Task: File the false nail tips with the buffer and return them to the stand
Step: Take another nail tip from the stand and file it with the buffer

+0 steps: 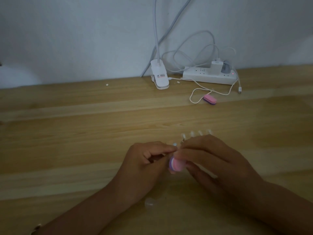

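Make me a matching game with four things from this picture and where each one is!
Things:
1. buffer
2. spare buffer
3. power strip
4. nail tip

Places:
A. against the wall
B. in the grip of the left hand
C. in the grip of the right hand
D. beside the white cable loop

Pairs: 1-C, 2-D, 3-A, 4-B.

Lamp clip label [161, 76]: print unreadable, perhaps barcode.

Right hand [213, 160] hides most of the stand [184, 139] and half the buffer [175, 164]; nail tip [174, 144] pinched in left hand [149, 160] blurred, apparently clear.
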A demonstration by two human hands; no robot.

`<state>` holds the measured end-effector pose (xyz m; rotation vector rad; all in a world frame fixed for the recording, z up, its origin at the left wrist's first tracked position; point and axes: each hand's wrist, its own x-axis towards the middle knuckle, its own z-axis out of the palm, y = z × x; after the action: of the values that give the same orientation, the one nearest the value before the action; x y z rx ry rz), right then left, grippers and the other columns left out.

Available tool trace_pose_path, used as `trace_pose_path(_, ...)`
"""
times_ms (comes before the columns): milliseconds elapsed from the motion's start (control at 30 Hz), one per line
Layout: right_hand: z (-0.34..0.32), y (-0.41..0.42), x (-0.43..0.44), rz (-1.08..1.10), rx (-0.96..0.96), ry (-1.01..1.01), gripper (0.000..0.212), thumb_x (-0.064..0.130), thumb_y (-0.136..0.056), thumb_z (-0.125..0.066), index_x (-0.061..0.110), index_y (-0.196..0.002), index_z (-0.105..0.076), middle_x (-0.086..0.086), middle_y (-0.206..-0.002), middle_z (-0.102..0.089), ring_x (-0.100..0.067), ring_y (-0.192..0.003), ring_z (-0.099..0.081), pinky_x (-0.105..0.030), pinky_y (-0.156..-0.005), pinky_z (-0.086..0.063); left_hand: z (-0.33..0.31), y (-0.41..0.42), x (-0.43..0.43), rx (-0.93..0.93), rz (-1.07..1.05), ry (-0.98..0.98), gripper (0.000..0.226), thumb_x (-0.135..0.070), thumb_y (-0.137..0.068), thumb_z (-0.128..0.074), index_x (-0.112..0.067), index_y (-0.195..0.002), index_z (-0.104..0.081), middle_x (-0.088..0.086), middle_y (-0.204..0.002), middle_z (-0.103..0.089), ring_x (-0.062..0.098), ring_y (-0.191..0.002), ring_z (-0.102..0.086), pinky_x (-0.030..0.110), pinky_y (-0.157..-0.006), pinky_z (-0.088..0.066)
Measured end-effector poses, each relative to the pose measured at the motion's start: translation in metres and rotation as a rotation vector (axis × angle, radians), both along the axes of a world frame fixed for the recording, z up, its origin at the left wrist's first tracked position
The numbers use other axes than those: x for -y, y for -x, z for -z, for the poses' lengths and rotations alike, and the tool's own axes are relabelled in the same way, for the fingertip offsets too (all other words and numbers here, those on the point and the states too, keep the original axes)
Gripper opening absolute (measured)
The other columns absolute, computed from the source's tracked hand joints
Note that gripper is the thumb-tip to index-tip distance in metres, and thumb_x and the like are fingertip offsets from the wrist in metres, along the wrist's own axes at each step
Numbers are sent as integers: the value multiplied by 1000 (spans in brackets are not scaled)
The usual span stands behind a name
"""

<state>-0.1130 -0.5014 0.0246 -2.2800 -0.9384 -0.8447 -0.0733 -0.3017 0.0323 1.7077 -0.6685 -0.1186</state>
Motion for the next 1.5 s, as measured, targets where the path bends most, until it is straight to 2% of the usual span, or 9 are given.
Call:
trace_pose_path(167,-2,-9,13,62,-33,24,19,9,-96,-59,5,-110,-70,-3,-113,-64,-17,-102,-61,-25,-90,-49,-1,0,2,-46,21,-14,10,-21,-84,-69,-22,-86,-78,3,-67,-69,12,-64,-65,22,-59,-47)
trace_pose_path(233,1,-5,9,19,-4,42,18,8,-97,-59,6,-112,-69,-3,-115,-62,-18,-103,-60,-24,-91,-47,-2,0,1,-32,43,-7,11,-20,-83,-67,-23,-86,-78,-1,-67,-68,6,-62,-62,16,-59,-43)
trace_pose_path(633,-2,-8,14,50,55,91,16,-2,-91,-66,4,-105,-72,-9,-109,-65,-21,-98,-61,-32,-85,-50,-7,4,1,-101,42,8,16,-19,-82,-63,-10,-85,-76,-1,-66,-68,5,-60,-64,5,-50,-39)
trace_pose_path(800,0,-6,5,48,103,104,15,-4,-86,-71,1,-100,-73,-12,-104,-67,-25,-94,-63,-27,-92,-48,-8,4,2,-150,76,14,15,-19,-86,-61,-21,-78,-73,-2,-64,-66,5,-59,-63,6,-50,-39)
trace_pose_path(933,-3,-7,8,114,92,67,12,-3,-87,-69,4,-95,-75,-9,-100,-69,-26,-90,-67,-35,-80,-53,-5,2,1,-150,71,-12,21,-5,-93,-56,-10,-80,-72,0,-66,-64,6,-59,-63,5,-51,-39)
trace_pose_path(1133,-2,-7,7,106,115,134,13,0,-88,-69,2,-100,-75,-12,-101,-69,-26,-89,-66,-29,-83,-52,-3,1,0,-127,91,-7,19,-9,-95,-54,-1,-86,-69,1,-67,-63,8,-61,-64,8,-51,-41)
trace_pose_path(1300,-7,-8,15,149,52,-34,15,3,-89,-70,6,-103,-74,-8,-105,-68,-20,-95,-67,-28,-86,-52,-3,1,1,-122,109,17,22,-12,-96,-53,0,-85,-68,2,-69,-64,10,-62,-65,7,-53,-41)
trace_pose_path(1400,0,-3,6,19,69,63,21,2,-92,-69,6,-113,-70,-10,-111,-66,-21,-100,-63,-28,-90,-49,-2,1,0,-104,147,3,20,-8,-95,-49,0,-89,-67,10,-68,-64,7,-62,-63,8,-54,-41)
trace_pose_path(1500,-3,-8,14,64,85,112,18,0,-91,-68,2,-109,-73,-12,-109,-67,-23,-99,-63,-31,-88,-50,-2,1,0,-103,152,-11,22,-14,-95,-49,-2,-87,-66,3,-67,-65,10,-65,-65,7,-54,-39)
